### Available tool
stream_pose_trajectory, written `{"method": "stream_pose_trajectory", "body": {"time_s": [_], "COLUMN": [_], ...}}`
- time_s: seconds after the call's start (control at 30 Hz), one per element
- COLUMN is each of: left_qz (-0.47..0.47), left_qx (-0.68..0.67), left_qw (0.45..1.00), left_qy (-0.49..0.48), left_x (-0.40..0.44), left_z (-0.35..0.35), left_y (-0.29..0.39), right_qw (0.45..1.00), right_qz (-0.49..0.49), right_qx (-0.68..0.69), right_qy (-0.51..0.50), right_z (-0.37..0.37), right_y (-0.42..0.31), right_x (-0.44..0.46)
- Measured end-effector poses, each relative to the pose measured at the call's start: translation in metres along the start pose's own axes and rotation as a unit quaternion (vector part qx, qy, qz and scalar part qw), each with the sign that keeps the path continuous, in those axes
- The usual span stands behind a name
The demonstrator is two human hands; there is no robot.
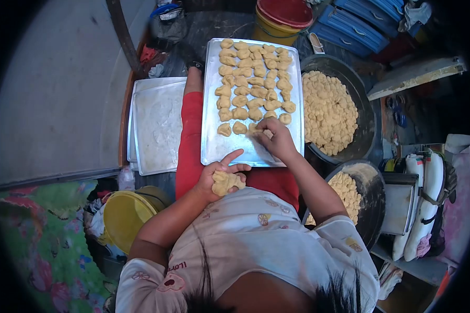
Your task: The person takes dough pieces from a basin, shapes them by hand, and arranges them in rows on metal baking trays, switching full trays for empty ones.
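Note:
A metal tray (230,151) rests across my lap, with rows of small dough pieces (240,90) on its upper part. Near the front row, my right hand (274,138) has its fingers closed at a dough piece (254,128) on the tray, partly hidden by the fingers. Below the tray's lower left edge, my left hand (214,177) holds a lump of dough (225,182) in its palm, the index finger stretched out.
Two dark tubs (368,120) of dough pieces stand at the right. Bare metal trays (159,125) lie at the left. A yellow bucket (128,216) is at lower left, another (277,32) behind the tray. Blue drawers (352,23) stand at the back.

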State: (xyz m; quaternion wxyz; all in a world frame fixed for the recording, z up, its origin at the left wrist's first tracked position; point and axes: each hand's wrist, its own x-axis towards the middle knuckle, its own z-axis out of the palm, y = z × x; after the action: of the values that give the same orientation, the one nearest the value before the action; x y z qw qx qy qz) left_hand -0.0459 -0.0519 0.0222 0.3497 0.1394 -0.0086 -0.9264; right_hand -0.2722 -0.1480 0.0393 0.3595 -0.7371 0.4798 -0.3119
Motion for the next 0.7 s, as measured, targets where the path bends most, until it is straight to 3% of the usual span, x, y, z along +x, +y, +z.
{"method": "stream_pose_trajectory", "body": {"time_s": [0.1,0.13,0.2,0.27,0.33,0.47,0.53,0.67,0.7], "left_qz": [0.005,0.016,0.03,0.037,0.045,0.052,0.021,0.032,0.028], "left_qx": [-0.024,-0.037,-0.049,-0.061,-0.06,-0.061,-0.04,0.021,0.022], "left_qw": [1.0,0.999,0.998,0.997,0.995,0.985,0.997,0.998,0.999], "left_qy": [0.002,0.002,0.009,0.016,0.066,0.156,0.055,0.045,0.022], "left_x": [0.003,0.004,0.004,0.005,0.009,0.018,0.017,0.017,0.017], "left_z": [-0.006,-0.006,-0.004,0.0,0.008,0.021,0.011,0.011,0.007], "left_y": [-0.001,0.001,0.001,0.0,-0.001,-0.007,-0.006,-0.007,-0.007], "right_qw": [0.972,0.972,0.978,0.982,0.96,0.974,0.961,0.965,0.949], "right_qz": [-0.12,-0.123,-0.159,-0.115,-0.121,-0.132,0.025,0.039,0.073], "right_qx": [-0.203,-0.202,-0.136,0.111,0.14,0.003,0.165,0.196,0.276], "right_qy": [0.012,0.013,0.024,-0.104,-0.208,-0.183,-0.218,-0.171,-0.134], "right_z": [0.007,0.004,-0.003,-0.004,-0.004,0.011,0.008,0.005,0.005], "right_y": [0.03,0.018,-0.016,-0.045,-0.088,-0.071,-0.06,-0.041,-0.041], "right_x": [0.0,0.0,-0.005,-0.016,-0.023,-0.04,-0.043,-0.046,-0.046]}}
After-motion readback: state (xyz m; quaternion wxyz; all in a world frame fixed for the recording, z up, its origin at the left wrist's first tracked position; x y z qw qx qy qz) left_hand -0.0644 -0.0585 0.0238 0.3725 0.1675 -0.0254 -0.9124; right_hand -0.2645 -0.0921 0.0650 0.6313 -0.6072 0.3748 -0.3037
